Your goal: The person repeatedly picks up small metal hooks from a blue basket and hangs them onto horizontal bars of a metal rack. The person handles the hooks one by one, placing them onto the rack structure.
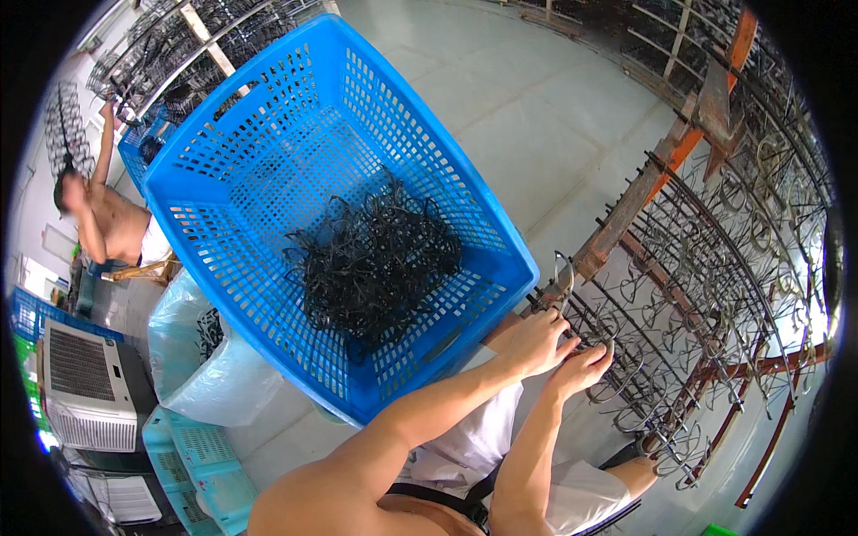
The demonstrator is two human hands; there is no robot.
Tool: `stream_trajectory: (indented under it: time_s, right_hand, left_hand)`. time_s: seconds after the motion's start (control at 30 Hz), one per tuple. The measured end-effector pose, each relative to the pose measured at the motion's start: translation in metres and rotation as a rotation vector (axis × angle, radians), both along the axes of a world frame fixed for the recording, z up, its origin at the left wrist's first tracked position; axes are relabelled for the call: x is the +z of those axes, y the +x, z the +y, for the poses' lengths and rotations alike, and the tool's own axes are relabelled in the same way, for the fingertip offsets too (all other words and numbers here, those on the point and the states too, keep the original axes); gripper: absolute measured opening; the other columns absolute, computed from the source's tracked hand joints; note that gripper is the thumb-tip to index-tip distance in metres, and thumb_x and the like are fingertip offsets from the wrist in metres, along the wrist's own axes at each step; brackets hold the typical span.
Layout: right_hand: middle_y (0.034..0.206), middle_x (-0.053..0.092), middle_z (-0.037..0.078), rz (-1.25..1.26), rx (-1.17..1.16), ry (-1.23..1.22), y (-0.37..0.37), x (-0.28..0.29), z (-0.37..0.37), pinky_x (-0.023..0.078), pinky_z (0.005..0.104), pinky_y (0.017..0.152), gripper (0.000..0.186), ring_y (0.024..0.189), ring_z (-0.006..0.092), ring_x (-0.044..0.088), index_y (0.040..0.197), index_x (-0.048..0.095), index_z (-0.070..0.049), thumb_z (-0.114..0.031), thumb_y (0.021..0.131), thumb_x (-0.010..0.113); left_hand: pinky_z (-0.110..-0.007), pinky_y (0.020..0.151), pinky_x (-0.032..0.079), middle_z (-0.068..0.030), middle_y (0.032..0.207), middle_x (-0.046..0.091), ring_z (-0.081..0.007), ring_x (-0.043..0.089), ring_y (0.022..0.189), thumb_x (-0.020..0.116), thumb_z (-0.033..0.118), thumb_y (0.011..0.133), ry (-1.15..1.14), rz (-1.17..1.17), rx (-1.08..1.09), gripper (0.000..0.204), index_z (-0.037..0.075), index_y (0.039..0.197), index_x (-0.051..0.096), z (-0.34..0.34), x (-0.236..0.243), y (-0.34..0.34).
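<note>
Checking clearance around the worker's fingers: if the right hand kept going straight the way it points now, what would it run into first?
The right hand points up and right into the metal rack; it would probably meet the rack's thin wire pegs and the eyeglass frames hung there almost at once, though depth is uncertain.

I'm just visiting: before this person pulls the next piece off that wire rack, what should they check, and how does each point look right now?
1. Both hands at the rack: left hand and right hand touch the wire rack. Ok.
2. Firm hold on a wire frame piece: fingers hide it. Cannot tell.
3. Blue plastic basket close by the left forearm, open side up. Ok.
4. Room in the basket: the pile of black frames covers only part of the bottom. Ok.
5. Other person stands well away. Ok.
</note>
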State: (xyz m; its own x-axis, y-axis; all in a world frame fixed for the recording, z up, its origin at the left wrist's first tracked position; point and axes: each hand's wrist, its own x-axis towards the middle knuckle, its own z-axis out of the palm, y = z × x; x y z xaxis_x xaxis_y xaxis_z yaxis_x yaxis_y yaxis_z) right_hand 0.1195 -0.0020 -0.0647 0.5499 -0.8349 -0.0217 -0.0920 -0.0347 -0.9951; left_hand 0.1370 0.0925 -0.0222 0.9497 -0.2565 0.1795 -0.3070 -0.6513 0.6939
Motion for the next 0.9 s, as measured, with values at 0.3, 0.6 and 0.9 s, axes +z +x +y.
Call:
stream_trajectory:
  time_s: [0.3,0.6,0.9]
  right_hand:
    - [0.067,0.047,0.001,-0.137,0.051,0.238,0.002,0.029,0.001,0.041,0.0253,0.050,0.015,0.059,0.0100,0.043,0.080,0.047,-0.004,-0.013,0.090,0.045]
    - [0.064,0.058,0.007,0.029,-0.048,0.111,0.007,0.015,0.008,0.045,0.0279,0.053,0.036,0.054,0.0134,0.051,0.128,0.045,-0.004,-0.016,0.094,0.046]
    - [0.058,0.051,0.002,0.077,0.049,0.123,0.008,0.029,0.012,0.041,0.0244,0.047,0.038,0.050,0.0075,0.045,0.130,0.043,-0.002,-0.016,0.095,0.044]
  left_hand:
    - [-0.041,0.073,0.047,-0.0187,0.089,0.058,-0.0345,0.058,0.086,0.065,0.028,0.078,-0.048,0.109,-0.016,0.028,0.001,0.084,0.060,-0.007,0.019,0.011]
    - [-0.036,0.059,0.046,-0.0138,0.079,0.055,-0.0266,0.056,0.066,0.064,0.026,0.081,-0.176,0.098,-0.040,0.026,0.000,0.083,0.060,-0.019,-0.021,0.021]
    - [-0.029,0.056,0.045,-0.0106,0.081,0.060,-0.0180,0.058,0.065,0.063,0.020,0.082,-0.277,0.219,-0.031,0.023,-0.002,0.085,0.062,-0.007,-0.023,0.026]
